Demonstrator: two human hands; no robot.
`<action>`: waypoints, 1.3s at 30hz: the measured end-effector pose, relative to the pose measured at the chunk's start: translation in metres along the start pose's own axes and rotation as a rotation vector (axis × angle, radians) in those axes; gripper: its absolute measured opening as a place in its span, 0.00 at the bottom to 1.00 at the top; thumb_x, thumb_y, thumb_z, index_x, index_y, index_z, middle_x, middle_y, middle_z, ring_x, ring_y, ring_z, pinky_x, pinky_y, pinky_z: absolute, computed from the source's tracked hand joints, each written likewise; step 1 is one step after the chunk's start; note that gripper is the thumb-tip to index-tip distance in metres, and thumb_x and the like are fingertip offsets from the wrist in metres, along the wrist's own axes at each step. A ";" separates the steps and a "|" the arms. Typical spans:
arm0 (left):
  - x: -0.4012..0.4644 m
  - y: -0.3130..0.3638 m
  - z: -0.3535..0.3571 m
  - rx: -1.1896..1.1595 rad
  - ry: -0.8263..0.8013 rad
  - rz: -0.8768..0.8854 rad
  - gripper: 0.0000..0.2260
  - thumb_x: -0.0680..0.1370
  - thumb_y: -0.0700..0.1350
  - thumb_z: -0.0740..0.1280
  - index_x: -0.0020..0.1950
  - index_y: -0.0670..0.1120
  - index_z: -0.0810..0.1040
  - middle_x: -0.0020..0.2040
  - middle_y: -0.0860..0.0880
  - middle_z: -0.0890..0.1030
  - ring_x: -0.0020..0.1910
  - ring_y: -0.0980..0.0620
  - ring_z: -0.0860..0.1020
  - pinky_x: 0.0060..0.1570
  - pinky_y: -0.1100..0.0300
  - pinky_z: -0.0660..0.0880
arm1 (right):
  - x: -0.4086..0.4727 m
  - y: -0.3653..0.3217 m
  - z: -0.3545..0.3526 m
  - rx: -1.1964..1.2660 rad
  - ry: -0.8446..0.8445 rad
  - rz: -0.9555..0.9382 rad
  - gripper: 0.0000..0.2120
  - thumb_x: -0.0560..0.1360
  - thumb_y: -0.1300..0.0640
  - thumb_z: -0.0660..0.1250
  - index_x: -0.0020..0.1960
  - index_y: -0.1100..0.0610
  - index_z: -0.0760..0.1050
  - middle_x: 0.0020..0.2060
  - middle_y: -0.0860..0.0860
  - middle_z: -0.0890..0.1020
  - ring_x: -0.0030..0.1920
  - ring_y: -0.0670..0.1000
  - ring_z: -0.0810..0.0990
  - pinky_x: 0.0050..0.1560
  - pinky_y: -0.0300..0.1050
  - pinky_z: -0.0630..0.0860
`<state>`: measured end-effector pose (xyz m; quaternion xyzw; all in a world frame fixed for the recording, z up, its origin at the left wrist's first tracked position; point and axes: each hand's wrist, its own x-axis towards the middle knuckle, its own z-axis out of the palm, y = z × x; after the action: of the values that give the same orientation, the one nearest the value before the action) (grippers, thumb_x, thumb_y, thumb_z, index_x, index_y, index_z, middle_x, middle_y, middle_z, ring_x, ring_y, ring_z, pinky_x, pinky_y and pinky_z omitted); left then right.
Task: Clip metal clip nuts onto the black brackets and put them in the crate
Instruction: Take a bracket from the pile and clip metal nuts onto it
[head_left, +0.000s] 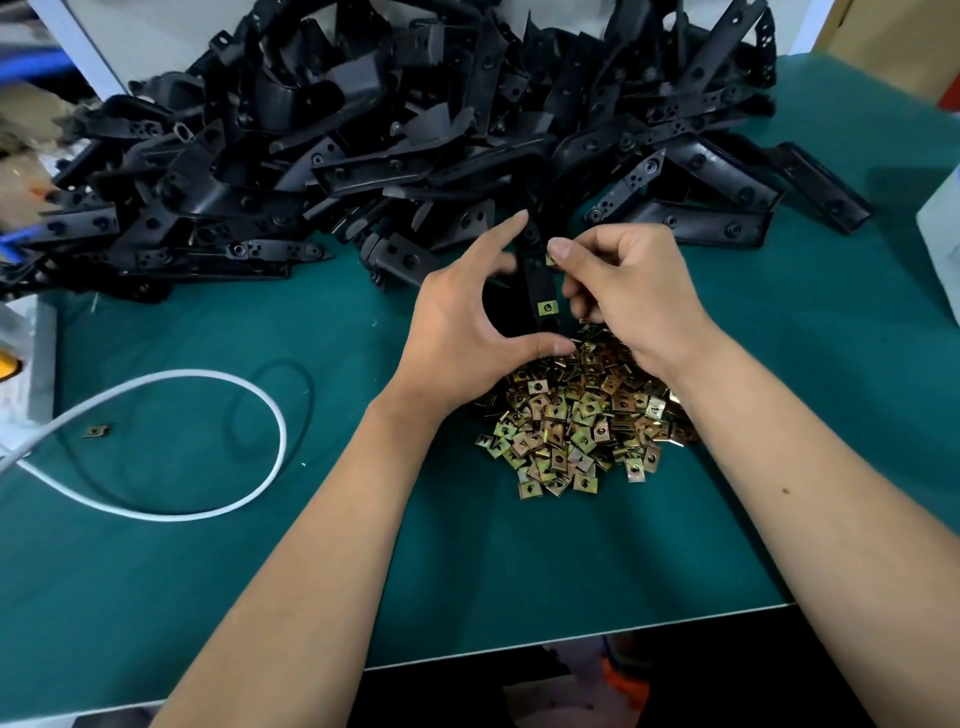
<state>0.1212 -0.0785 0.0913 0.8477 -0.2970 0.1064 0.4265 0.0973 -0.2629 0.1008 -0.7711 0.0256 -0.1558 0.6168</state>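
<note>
Upright between both hands stands a black bracket (537, 283). Left hand (457, 322) grips it, thumb and forefinger spread wide. Right hand (628, 291) pinches a clip nut (551, 259) against its edge.

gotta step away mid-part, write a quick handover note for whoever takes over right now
Left hand: holds the black bracket upright over the table.
Right hand: pinches a clip nut against the bracket's upper edge, not clearly seated.
Done: one clip nut already sits lower on this bracket.
Left: seat this nut, then crate the bracket; no crate in view.
Stock: clip nut pile under the hands, bracket heap behind.
</note>
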 end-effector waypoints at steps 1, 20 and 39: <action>0.000 0.000 0.000 0.002 -0.002 -0.004 0.50 0.62 0.61 0.83 0.80 0.53 0.67 0.59 0.55 0.80 0.61 0.64 0.74 0.62 0.79 0.62 | 0.000 0.000 0.000 0.002 -0.003 0.005 0.10 0.81 0.52 0.71 0.44 0.56 0.83 0.28 0.47 0.81 0.26 0.45 0.77 0.26 0.35 0.70; 0.000 0.007 0.002 0.025 -0.022 0.011 0.51 0.61 0.59 0.84 0.80 0.51 0.66 0.58 0.53 0.81 0.62 0.58 0.77 0.67 0.67 0.67 | -0.002 -0.002 0.001 0.045 -0.038 0.021 0.13 0.80 0.52 0.72 0.41 0.58 0.82 0.26 0.48 0.79 0.24 0.47 0.74 0.25 0.35 0.68; 0.001 0.001 0.001 0.015 -0.039 -0.033 0.51 0.61 0.61 0.83 0.80 0.49 0.67 0.60 0.57 0.80 0.62 0.64 0.74 0.62 0.79 0.62 | -0.001 -0.008 -0.005 0.106 -0.073 0.126 0.09 0.81 0.57 0.70 0.43 0.56 0.84 0.30 0.49 0.80 0.30 0.47 0.76 0.27 0.37 0.69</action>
<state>0.1214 -0.0799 0.0915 0.8574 -0.2905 0.0851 0.4161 0.0938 -0.2651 0.1092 -0.7396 0.0432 -0.0897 0.6657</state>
